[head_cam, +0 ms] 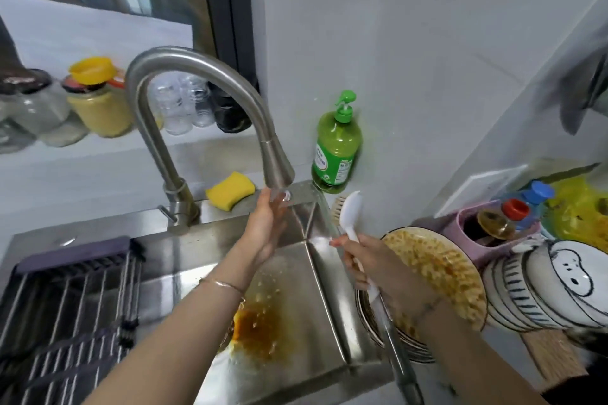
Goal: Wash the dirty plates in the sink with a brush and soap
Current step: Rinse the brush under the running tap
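Dirty plate [260, 329] lies sauce-smeared in sink [329, 322] under your left arm; food-crusted stack [437, 270] waits on table beside it. Right hand [371, 268] fingers clenched round brush [348, 217] handle, bristles up, ready. Left hand [268, 223] at faucet spout [278, 171], likely aiming it; grip unclear, blurred.

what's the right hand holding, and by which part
The right hand grips the white dish brush midway along its handle, bristle head pointing up.

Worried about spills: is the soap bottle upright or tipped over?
Upright. The soap bottle stands on its base in the corner behind the sink, with its pump on top.
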